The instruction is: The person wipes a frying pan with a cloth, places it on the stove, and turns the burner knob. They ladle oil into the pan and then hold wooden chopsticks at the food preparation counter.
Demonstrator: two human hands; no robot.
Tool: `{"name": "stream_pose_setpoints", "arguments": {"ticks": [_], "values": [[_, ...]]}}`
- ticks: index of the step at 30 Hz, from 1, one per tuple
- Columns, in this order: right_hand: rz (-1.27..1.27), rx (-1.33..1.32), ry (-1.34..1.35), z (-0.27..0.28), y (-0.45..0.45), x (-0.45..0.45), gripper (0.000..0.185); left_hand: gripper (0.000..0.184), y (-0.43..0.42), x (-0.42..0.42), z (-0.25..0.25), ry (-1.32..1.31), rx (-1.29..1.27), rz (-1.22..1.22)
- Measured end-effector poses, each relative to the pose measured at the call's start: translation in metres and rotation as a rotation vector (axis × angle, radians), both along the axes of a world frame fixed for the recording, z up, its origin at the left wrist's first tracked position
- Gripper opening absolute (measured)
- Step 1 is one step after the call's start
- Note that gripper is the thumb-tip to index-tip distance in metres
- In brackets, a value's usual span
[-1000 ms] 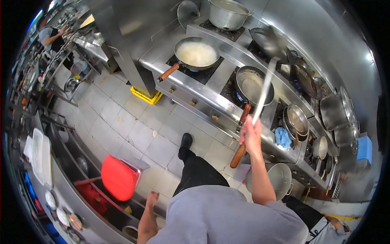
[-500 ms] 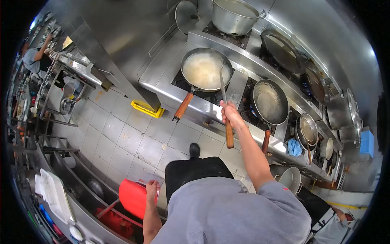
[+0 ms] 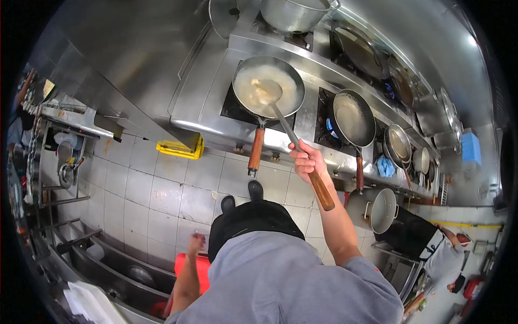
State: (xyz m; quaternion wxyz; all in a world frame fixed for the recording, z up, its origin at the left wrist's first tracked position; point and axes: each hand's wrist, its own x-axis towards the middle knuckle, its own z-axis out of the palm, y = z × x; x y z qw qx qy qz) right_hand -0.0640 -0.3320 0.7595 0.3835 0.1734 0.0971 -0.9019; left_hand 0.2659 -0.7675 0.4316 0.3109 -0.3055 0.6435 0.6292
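Ladle [image 3: 287,127] held by right hand [image 3: 308,160] over pan [image 3: 295,73]; left hand [image 3: 197,243] blurred, grip unclear.

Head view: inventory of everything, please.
Stove: 1, silver, across upper middle
Ladle: 1, grey, left pan
Frying pans: 2, dark, front burners
Rear pans: 2, black, back burners
Large pot: 1, silver, top
Lid: 1, grey, top
Small pans: at least 2, grey, stove's right
Cloth: 1, blue, stove
Tall pots: 2, silver, upper right
Box: 1, blue, right
Stockpot: 1, grey, below stove
Crate: 1, yellow, floor
Chair: 1, red, lower centre
Trays: unclear, white, lower left
Co-workers: 2, grey-shirted, edges
Shoes: 2, black, floor
Left hand: 1, bare, above chair
Right hand: 1, bare, on ladle
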Motion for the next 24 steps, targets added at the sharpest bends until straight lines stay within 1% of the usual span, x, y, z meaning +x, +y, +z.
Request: {"name": "stream_pose_setpoints", "arguments": {"ticks": [1, 3, 4, 6, 7, 9, 10, 12, 13, 15, 16, 18, 19, 21, 22, 24], "values": [[-0.012, 0.006, -0.007, 0.001, -0.005, 0.003, 0.028, 0.017, -0.013, -0.02, 0.003, -0.027, -0.077, -0.02], [-0.032, 0.102, 0.042, 0.005, -0.014, 0.009, 0.027, 0.019, -0.032, -0.057, 0.02, 0.075, -0.118, 0.001], [-0.042, 0.105, 0.038, 0.005, -0.017, 0.011, 0.027, 0.019, -0.037, -0.074, 0.028, 0.072, -0.116, -0.009], [-0.028, 0.387, 0.07, 0.007, -0.021, 0.013, 0.026, 0.018, -0.043, -0.103, 0.041, -0.04, -0.146, 0.043], [-0.038, 0.389, 0.072, 0.009, -0.025, 0.013, 0.026, 0.018, -0.047, -0.11, 0.041, -0.058, -0.138, 0.013], [0.039, 0.879, 0.22, 0.013, -0.032, 0.012, 0.025, 0.018, -0.046, -0.119, 0.042, -0.09, -0.116, 0.026], [0.032, 0.885, 0.218, 0.014, -0.035, 0.011, 0.025, 0.018, -0.043, -0.122, 0.041, -0.126, -0.096, 0.049], [0.066, 1.364, 0.344, 0.016, -0.04, 0.006, 0.026, 0.018, -0.034, -0.126, 0.038, -0.144, -0.075, 0.027], [0.06, 1.371, 0.34, 0.016, -0.04, 0.004, 0.026, 0.018, -0.03, -0.127, 0.034, -0.162, -0.057, 0.013], [0.043, 1.627, 0.395, 0.015, -0.038, -0.004, 0.026, 0.018, -0.021, -0.131, 0.027, -0.166, -0.042, -0.03], [0.035, 1.634, 0.393, 0.015, -0.035, -0.009, 0.026, 0.018, -0.015, -0.135, 0.026, -0.172, -0.03, -0.066], [0.099, 1.804, 0.448, 0.012, -0.028, -0.017, 0.027, 0.018, -0.006, -0.141, 0.026, -0.165, -0.013, -0.091], [0.095, 1.81, 0.444, 0.01, -0.028, -0.021, 0.027, 0.018, -0.002, -0.144, 0.025, -0.164, -0.022, -0.115], [0.044, 1.645, 0.337, 0.005, -0.028, -0.026, 0.026, 0.018, 0.003, -0.148, 0.025, -0.161, -0.029, -0.145], [0.039, 1.649, 0.334, 0.004, -0.028, -0.026, 0.026, 0.018, 0.003, -0.149, 0.023, -0.146, -0.037, -0.159], [0.056, 1.432, 0.326, 0.001, -0.025, -0.025, 0.025, 0.018, 0.003, -0.148, 0.02, -0.133, -0.042, -0.178]]}}
